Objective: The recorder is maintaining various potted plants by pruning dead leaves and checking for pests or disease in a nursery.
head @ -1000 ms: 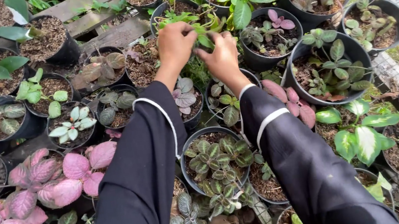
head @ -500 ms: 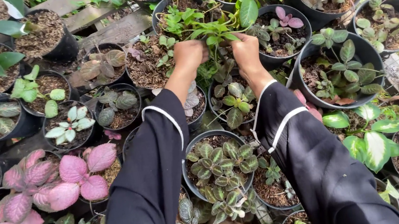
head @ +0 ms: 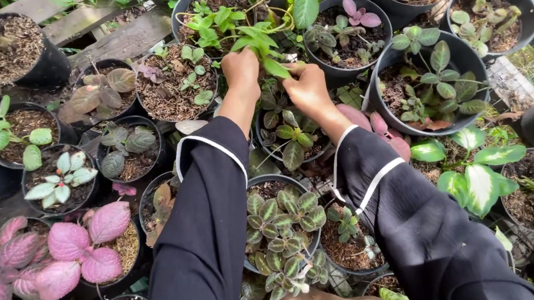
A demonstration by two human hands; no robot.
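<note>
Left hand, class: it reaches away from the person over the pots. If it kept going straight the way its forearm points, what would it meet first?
The left hand already touches the bright green sprig. Straight beyond lies the black pot of small green seedlings, probably first, though depth is unclear.

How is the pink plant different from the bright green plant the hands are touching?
The pink-leaved plant has broad, rounded, fuzzy-looking pink leaves; the bright green plant has narrower, pointed green leaves. The pink one sits near the person at the left, untouched; the green one is farther away, with the left hand and right hand at its stems. Both grow in black pots of soil.
</note>
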